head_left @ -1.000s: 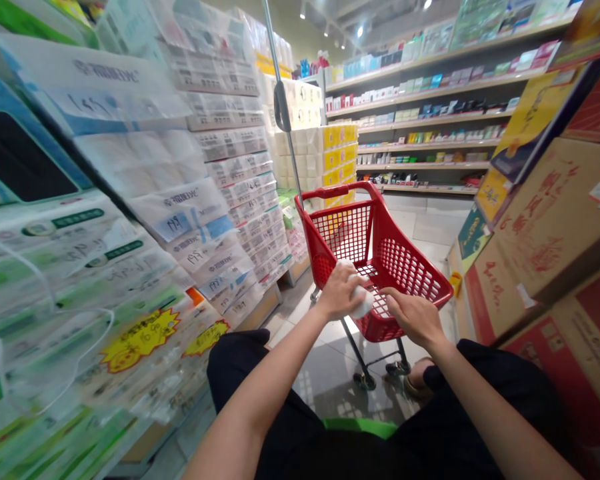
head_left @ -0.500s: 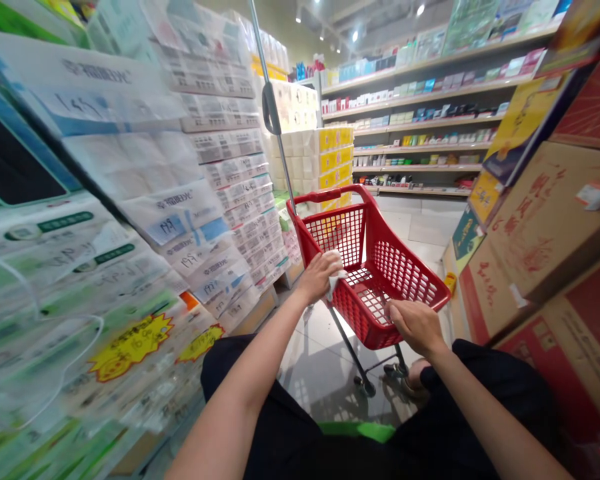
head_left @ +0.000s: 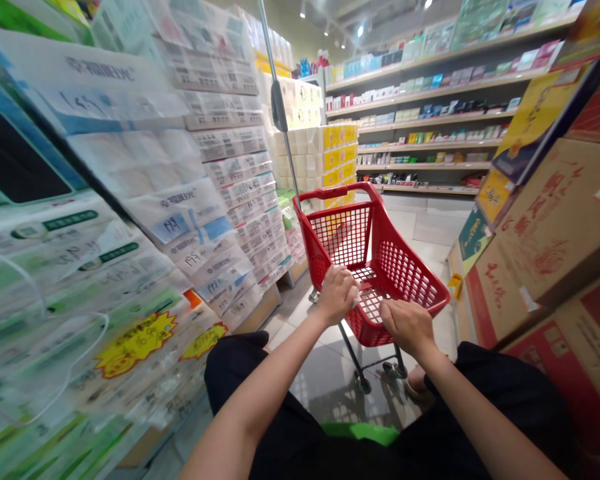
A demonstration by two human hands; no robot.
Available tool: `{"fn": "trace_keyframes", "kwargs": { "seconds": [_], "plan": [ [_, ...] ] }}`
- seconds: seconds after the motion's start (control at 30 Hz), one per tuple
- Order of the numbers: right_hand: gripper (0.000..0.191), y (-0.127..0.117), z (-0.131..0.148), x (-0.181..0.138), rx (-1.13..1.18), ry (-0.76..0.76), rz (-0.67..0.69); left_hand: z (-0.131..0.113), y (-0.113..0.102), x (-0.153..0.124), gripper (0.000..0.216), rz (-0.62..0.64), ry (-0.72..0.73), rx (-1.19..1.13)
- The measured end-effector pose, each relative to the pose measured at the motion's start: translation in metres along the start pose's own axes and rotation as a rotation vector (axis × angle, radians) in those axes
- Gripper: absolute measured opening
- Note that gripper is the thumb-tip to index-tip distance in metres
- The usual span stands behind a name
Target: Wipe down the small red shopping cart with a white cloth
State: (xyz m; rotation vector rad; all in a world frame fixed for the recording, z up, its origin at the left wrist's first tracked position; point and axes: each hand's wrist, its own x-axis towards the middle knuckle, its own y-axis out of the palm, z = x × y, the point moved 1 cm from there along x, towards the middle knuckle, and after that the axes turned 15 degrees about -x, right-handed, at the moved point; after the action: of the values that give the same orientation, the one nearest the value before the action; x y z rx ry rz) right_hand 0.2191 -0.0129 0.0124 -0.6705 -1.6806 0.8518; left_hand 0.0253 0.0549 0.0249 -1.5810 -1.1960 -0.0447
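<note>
A small red shopping cart (head_left: pixel 405 277) stands on the tiled floor right in front of me, its mesh basket holding nothing I can see. My left hand (head_left: pixel 336 293) is closed over a white cloth, pressed on the near left rim of the basket. Only a sliver of the white cloth (head_left: pixel 356 301) shows under the fingers. My right hand (head_left: pixel 408 327) is curled over the near rim of the basket, gripping it. My knees in black trousers sit below both arms.
Stacked packs of tissue and paper rolls (head_left: pixel 130 220) wall the left side. Cardboard boxes (head_left: pixel 545 247) are piled on the right. A metal pole (head_left: pixel 280 107) rises beside the cart. Shelves of goods (head_left: pixel 420 113) cross the aisle's far end. Tiled floor (head_left: pixel 430 233) lies beyond.
My left hand with the cloth slid from the left side rim back to the near rim, close to my right hand. The cart shifted slightly.
</note>
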Motion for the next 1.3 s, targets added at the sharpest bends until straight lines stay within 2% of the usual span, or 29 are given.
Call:
{"fn": "trace_keyframes", "kwargs": {
  "seconds": [0.13,0.23,0.33,0.37,0.53,0.63,0.73,0.87,1.03,1.17,1.3],
  "plan": [
    [0.041,0.004,0.002,0.001,-0.008,-0.027,0.011,-0.045,0.013,-0.032,0.027,0.079,0.072,-0.006],
    [0.04,0.004,0.004,0.002,0.008,-0.041,0.002,-0.049,0.009,-0.042,0.033,0.165,0.163,0.011],
    [0.038,0.002,0.008,0.002,0.028,-0.044,0.009,-0.023,-0.008,-0.035,0.034,0.285,0.282,0.016],
    [0.038,0.001,0.009,0.002,0.035,-0.043,0.01,-0.01,-0.016,-0.029,0.035,0.289,0.282,0.021],
    [0.038,0.002,0.015,0.005,0.035,-0.035,0.007,0.057,-0.049,0.009,0.04,0.12,0.014,0.088],
    [0.038,0.004,0.017,0.007,0.033,-0.024,0.005,0.072,-0.049,0.023,0.037,0.087,-0.07,0.085],
    [0.036,0.006,0.02,0.01,0.048,0.004,-0.017,0.06,-0.036,0.02,0.033,0.054,-0.077,0.042],
    [0.034,0.007,0.025,0.014,0.053,0.031,-0.023,0.022,-0.016,-0.003,0.03,0.017,-0.067,-0.018],
    [0.035,0.007,0.038,0.023,0.054,0.038,0.014,-0.015,-0.01,-0.034,0.022,0.046,-0.011,-0.037],
    [0.036,0.004,0.027,0.033,0.123,-0.044,0.07,-0.011,-0.018,-0.04,0.022,0.105,0.048,-0.041],
    [0.035,0.004,-0.027,0.034,0.084,-0.096,0.043,0.007,-0.028,-0.035,0.024,0.141,0.071,-0.053]
  ]
}}
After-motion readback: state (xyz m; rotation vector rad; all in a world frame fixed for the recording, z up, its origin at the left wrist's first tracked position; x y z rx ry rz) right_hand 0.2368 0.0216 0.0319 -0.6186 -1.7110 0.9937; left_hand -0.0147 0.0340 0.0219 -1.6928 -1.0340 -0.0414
